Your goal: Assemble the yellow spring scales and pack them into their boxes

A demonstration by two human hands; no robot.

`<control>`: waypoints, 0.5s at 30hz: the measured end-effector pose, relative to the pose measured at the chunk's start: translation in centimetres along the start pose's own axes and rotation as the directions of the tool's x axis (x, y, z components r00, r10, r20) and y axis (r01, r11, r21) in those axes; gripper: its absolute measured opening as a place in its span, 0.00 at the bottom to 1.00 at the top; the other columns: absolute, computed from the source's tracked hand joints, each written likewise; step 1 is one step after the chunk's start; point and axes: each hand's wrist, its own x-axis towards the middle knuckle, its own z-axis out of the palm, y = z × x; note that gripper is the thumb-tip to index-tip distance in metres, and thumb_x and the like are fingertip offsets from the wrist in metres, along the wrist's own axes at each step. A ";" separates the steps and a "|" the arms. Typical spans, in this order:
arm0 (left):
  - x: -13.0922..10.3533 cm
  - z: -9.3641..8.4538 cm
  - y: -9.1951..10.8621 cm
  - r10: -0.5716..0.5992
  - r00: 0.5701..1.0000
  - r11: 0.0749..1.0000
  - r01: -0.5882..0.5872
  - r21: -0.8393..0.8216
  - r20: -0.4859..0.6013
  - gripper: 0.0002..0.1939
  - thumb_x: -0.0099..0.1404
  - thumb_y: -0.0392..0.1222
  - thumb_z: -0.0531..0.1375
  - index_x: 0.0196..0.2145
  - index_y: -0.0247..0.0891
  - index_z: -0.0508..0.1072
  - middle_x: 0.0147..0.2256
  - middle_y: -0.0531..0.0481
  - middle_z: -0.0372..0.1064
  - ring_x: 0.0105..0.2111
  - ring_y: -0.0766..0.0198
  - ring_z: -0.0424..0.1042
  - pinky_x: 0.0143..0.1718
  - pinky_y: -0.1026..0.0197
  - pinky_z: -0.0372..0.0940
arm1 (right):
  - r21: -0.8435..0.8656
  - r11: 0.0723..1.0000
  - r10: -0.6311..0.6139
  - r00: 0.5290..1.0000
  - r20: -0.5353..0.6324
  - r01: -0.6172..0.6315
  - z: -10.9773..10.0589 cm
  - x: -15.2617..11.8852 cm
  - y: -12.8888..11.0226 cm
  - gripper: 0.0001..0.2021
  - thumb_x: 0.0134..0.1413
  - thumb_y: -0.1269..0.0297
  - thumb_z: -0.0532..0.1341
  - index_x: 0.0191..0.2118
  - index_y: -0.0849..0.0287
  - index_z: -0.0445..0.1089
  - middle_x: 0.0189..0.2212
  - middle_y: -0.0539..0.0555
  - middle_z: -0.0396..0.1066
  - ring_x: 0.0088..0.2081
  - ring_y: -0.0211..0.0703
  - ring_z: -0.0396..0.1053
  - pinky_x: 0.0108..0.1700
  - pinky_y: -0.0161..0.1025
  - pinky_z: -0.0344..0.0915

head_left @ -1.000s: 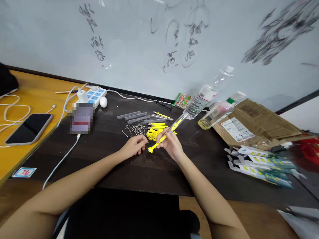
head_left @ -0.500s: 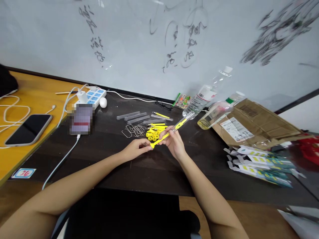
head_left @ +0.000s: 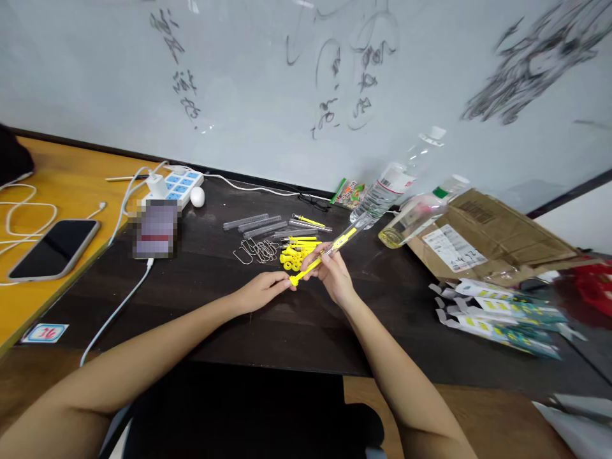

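Note:
My right hand (head_left: 335,277) is closed around a clear plastic tube (head_left: 357,227), tilted up to the right; it looks like the body of a spring scale. A yellow rod (head_left: 310,268) runs into the tube and sticks out at its lower left end. With thumb and finger, my left hand (head_left: 262,290) pinches the knobbed end of that rod. Just beyond the hands lie a heap of yellow ring caps (head_left: 289,258), more yellow rods (head_left: 303,242) and a pile of wire hooks (head_left: 258,251). Several loose clear tubes (head_left: 262,227) rest behind the hooks.
Flattened printed boxes (head_left: 502,315) and a cardboard box (head_left: 511,236) occupy the right side. Two bottles, one a water bottle (head_left: 389,185), stand near the whiteboard (head_left: 258,83). On the left are a power strip (head_left: 184,185), a phone (head_left: 55,248) and a white cable (head_left: 119,303).
The yellow rod has turned slightly about its length and its knobbed end has shifted a little to the right. My left hand has followed it, fingers now straighter.

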 end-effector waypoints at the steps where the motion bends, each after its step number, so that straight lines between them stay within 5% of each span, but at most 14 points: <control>1: -0.1 0.0 0.2 -0.002 1.000 1.000 0.002 0.004 0.012 0.20 0.69 0.51 0.48 0.38 0.33 0.73 0.30 0.51 0.68 0.31 0.66 0.65 0.36 0.65 0.59 | 0.008 1.000 -0.003 1.000 0.003 0.003 0.0 0.0 0.0 0.13 0.56 0.53 0.58 0.40 0.53 0.56 0.27 0.49 0.72 0.28 0.39 0.70 0.29 0.37 0.70; 8: -0.5 0.4 0.7 -0.010 0.999 0.999 0.008 0.035 0.048 0.18 0.70 0.47 0.45 0.37 0.34 0.69 0.28 0.52 0.64 0.30 0.67 0.63 0.36 0.64 0.59 | 0.033 0.999 0.013 0.997 -0.081 -0.010 -0.2 0.2 0.3 0.11 0.51 0.55 0.60 0.36 0.56 0.64 0.29 0.49 0.67 0.26 0.35 0.66 0.26 0.34 0.69; 15: -0.5 0.6 0.3 0.021 0.999 0.997 -0.019 0.074 -0.025 0.14 0.70 0.45 0.46 0.32 0.36 0.65 0.29 0.53 0.64 0.30 0.67 0.63 0.36 0.64 0.59 | 0.005 0.997 0.075 0.997 -0.034 -0.075 -0.4 0.2 0.6 0.12 0.49 0.56 0.62 0.36 0.58 0.65 0.24 0.48 0.68 0.23 0.35 0.67 0.27 0.35 0.68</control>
